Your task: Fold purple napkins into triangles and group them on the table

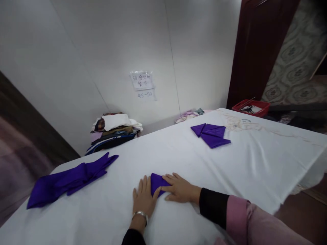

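Observation:
A small folded purple cloth [157, 183] lies on the white-covered table [176, 153] near its front. My left hand [145, 197] rests along the cloth's left and lower edge, fingers stretched out flat, a silver bracelet on the wrist. From the right, my right hand [180, 188] lies with extended fingers over the cloth's right side, its tips touching it. Both hands press down rather than grip. Parts of the cloth are hidden beneath the fingers.
Another folded purple cloth [212, 135] lies at the back right. Loosely bunched purple cloths [68, 182] lie on the left. Beyond the table are a stack of clothes [114, 131], a small fabric pile [187, 116] and a red basket [263, 110]. A handwritten sign [142, 81] hangs on the wall.

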Motion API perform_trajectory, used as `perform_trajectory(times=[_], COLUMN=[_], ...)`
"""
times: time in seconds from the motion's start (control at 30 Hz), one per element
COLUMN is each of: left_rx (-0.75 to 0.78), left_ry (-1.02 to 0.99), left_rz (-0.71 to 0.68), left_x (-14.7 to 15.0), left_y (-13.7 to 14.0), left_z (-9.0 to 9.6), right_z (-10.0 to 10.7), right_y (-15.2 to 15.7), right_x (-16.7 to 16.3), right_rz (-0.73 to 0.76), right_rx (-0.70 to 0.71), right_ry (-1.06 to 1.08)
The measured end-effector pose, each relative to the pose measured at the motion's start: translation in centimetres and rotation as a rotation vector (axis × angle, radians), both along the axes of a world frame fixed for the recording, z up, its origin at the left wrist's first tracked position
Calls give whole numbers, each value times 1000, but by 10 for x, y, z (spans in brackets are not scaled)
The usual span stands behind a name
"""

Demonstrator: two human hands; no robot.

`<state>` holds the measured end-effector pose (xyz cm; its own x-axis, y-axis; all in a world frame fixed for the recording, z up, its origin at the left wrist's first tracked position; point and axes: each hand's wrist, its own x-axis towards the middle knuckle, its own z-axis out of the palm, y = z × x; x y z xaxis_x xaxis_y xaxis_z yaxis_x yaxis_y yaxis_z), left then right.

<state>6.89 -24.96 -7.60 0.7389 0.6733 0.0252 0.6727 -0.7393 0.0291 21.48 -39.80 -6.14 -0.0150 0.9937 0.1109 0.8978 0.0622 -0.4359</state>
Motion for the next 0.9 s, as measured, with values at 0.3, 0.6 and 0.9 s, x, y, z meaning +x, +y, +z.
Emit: perform_trajectory(times=[0.3,0.6,0.9], left_rx=[87,1,-8], left_ry=[124,-78,87], left_rz=[42,203,-11], left_x=[-70,-45,7], left_y=[23,13,-17], left_z=[-19,5,7], right_z=[-2,-3,0], right_y=[-1,-1,0], right_x=[0,0,0], right_rz=[-8,-15,0], right_rx=[13,25,6], right_ry=[31,32,-9])
